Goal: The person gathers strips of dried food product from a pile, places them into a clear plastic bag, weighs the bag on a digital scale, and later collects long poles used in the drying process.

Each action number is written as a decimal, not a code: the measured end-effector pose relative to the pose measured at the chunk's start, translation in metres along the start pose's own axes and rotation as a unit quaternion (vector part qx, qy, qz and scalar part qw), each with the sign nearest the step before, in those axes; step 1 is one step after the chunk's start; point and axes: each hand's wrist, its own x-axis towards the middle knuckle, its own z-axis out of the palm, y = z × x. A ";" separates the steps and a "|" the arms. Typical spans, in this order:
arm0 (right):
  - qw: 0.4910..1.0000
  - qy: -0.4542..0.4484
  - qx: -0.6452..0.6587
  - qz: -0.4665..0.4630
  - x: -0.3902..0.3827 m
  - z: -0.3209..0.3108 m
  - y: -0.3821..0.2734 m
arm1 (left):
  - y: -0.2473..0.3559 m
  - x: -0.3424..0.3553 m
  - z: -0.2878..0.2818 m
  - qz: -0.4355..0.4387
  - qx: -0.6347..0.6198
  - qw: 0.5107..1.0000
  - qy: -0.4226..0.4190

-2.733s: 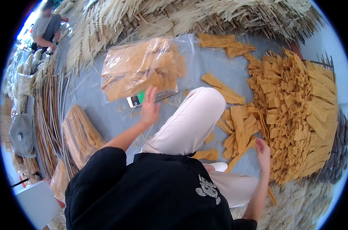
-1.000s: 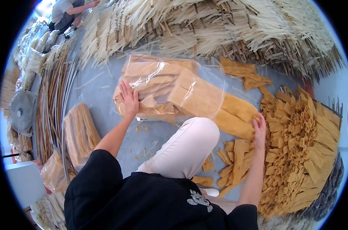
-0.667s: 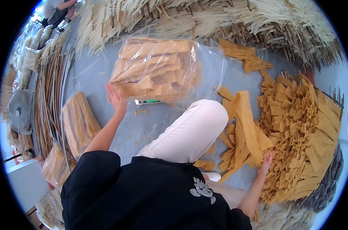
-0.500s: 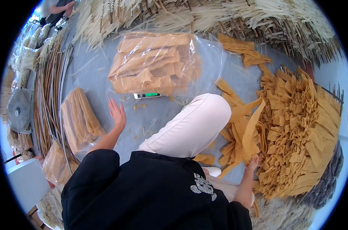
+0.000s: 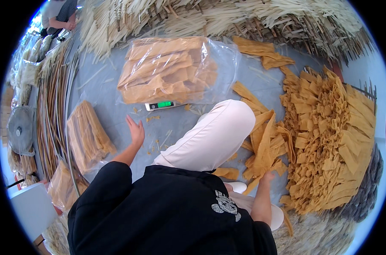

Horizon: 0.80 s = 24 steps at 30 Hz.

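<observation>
A clear plastic bag (image 5: 163, 68) of flat, mustard-yellow strips rests on a small scale (image 5: 159, 105) with a green lit display, at the upper middle. My left hand (image 5: 135, 129) hangs open below and left of the scale, fingers spread, holding nothing. My right hand (image 5: 266, 178) is low at the right, at the edge of loose yellow strips (image 5: 265, 140); it is blurred, and I cannot make out whether its fingers grip any. Beside it stands a dense mound of yellow strips (image 5: 324, 140). My bent knee (image 5: 227, 119) lies between the bag and my body.
Another bag of strips (image 5: 88, 131) lies at left, beside long rods (image 5: 52, 119), a covered fan (image 5: 20, 131) and a white box (image 5: 31, 210). A bank of pale strips and sticks (image 5: 222, 17) runs along the top. Another person (image 5: 59, 17) crouches at top left.
My left hand has let go of the bag and moved down. My right hand, earlier gripping strips at the bag's opening, has moved down. The bag now sits more compactly over the scale.
</observation>
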 end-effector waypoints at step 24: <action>0.624 -0.553 -0.164 -0.528 -0.167 0.367 -0.249 | 0.139 0.107 -0.009 0.198 0.111 0.970 0.084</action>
